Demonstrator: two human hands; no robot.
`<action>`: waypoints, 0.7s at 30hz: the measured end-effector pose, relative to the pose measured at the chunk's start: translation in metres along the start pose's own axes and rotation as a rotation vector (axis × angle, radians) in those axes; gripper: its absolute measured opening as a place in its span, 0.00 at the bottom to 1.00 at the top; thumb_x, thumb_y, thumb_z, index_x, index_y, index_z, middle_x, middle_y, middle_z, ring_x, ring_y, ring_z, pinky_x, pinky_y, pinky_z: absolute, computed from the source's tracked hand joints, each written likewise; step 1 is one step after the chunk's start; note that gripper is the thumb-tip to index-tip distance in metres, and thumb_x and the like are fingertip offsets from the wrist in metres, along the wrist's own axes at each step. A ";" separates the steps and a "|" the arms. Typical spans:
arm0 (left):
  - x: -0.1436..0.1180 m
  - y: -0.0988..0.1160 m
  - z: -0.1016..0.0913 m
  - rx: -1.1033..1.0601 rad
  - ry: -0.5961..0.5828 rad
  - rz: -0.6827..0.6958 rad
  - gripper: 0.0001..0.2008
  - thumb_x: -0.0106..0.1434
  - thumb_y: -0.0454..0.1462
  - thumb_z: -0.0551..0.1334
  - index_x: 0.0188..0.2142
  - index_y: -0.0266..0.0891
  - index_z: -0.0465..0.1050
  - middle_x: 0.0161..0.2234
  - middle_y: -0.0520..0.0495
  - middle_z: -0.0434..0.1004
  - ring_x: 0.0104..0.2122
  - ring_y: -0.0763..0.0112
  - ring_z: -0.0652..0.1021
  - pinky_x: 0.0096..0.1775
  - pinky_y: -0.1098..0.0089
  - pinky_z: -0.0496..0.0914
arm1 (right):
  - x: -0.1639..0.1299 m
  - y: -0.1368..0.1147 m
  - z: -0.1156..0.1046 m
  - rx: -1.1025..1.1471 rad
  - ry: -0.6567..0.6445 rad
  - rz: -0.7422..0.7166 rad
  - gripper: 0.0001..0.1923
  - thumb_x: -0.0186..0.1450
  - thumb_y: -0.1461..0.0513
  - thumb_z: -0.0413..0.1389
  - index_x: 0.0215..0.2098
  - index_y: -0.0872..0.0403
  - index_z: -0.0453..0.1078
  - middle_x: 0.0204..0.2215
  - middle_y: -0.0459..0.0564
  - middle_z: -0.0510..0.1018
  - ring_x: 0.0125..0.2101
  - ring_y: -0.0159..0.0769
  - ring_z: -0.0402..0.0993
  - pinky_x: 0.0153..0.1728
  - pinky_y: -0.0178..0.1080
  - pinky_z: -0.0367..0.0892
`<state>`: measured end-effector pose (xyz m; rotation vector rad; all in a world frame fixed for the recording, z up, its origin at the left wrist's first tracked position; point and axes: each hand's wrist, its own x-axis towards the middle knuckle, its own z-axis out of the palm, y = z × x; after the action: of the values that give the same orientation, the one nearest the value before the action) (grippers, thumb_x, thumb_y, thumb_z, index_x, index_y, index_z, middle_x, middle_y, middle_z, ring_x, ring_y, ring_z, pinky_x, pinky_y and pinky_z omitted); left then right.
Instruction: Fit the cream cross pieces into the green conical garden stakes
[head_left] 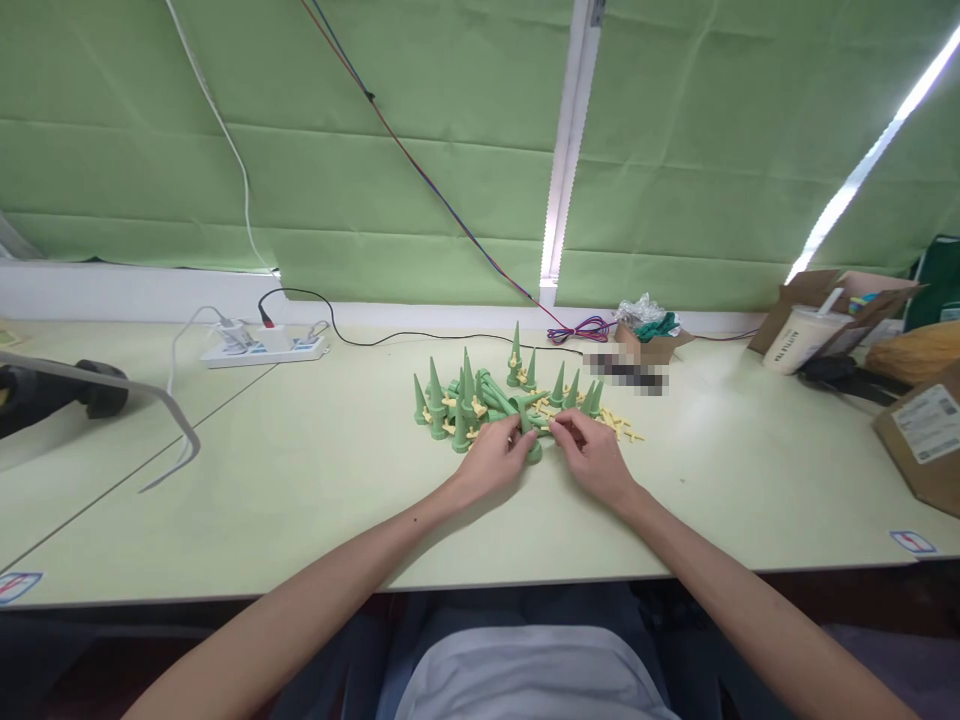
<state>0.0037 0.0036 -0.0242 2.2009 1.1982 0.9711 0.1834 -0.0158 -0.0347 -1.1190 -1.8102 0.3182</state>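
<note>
My left hand (493,452) is closed around a green plastic watering spike (534,453), its wide end low near the table. Close beside it, my right hand (595,458) pinches a small yellow valve (551,423) between thumb and fingertips, against or very near the spike's side; contact is hard to make out. Several green spikes (437,402) stand point up to the left and behind, many with a yellow valve in the side. More spikes (493,391) lie in a heap behind my hands. Loose yellow valves (631,435) are scattered past my right hand, partly hidden by it.
A white power strip (292,350) with plugs and cables lies at the back left. Toward the back right are a small open box (652,347), coiled red and blue wire (589,329), a drink cup (804,338) and cardboard boxes (926,430). The table's front edge (525,583) runs below my forearms.
</note>
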 end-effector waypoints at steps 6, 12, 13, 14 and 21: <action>0.003 0.005 -0.003 -0.222 -0.031 -0.087 0.20 0.67 0.49 0.51 0.24 0.40 0.59 0.19 0.54 0.65 0.18 0.75 0.65 0.22 0.72 0.58 | 0.000 0.000 -0.001 0.003 -0.010 -0.021 0.11 0.70 0.57 0.48 0.33 0.52 0.67 0.23 0.45 0.72 0.23 0.33 0.66 0.27 0.36 0.61; 0.002 0.006 -0.003 -0.270 -0.026 -0.091 0.20 0.66 0.50 0.53 0.24 0.41 0.57 0.17 0.55 0.63 0.17 0.75 0.65 0.21 0.73 0.58 | -0.001 0.003 0.001 -0.009 -0.038 -0.051 0.12 0.71 0.56 0.48 0.32 0.52 0.66 0.23 0.45 0.71 0.22 0.32 0.64 0.26 0.35 0.60; 0.002 0.006 -0.003 -0.273 -0.024 -0.088 0.20 0.65 0.50 0.53 0.23 0.41 0.57 0.17 0.55 0.63 0.17 0.76 0.65 0.21 0.72 0.58 | -0.001 0.003 0.001 -0.010 -0.042 -0.053 0.12 0.71 0.56 0.47 0.32 0.52 0.66 0.23 0.45 0.71 0.22 0.32 0.64 0.26 0.35 0.60; 0.002 0.007 -0.003 -0.275 -0.022 -0.087 0.20 0.65 0.50 0.54 0.23 0.41 0.56 0.17 0.55 0.62 0.17 0.76 0.65 0.21 0.72 0.58 | -0.001 0.003 0.002 -0.013 -0.045 -0.056 0.12 0.71 0.56 0.47 0.32 0.52 0.66 0.23 0.45 0.70 0.22 0.32 0.63 0.25 0.35 0.59; 0.002 0.008 -0.002 -0.230 -0.012 -0.083 0.20 0.65 0.49 0.54 0.23 0.41 0.53 0.17 0.56 0.60 0.18 0.75 0.63 0.22 0.72 0.56 | -0.001 0.002 0.002 -0.024 -0.058 -0.059 0.12 0.70 0.57 0.48 0.31 0.52 0.65 0.22 0.44 0.68 0.21 0.31 0.61 0.26 0.35 0.59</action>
<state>0.0068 0.0009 -0.0167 1.9600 1.1037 1.0071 0.1834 -0.0148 -0.0376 -1.0804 -1.8991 0.2969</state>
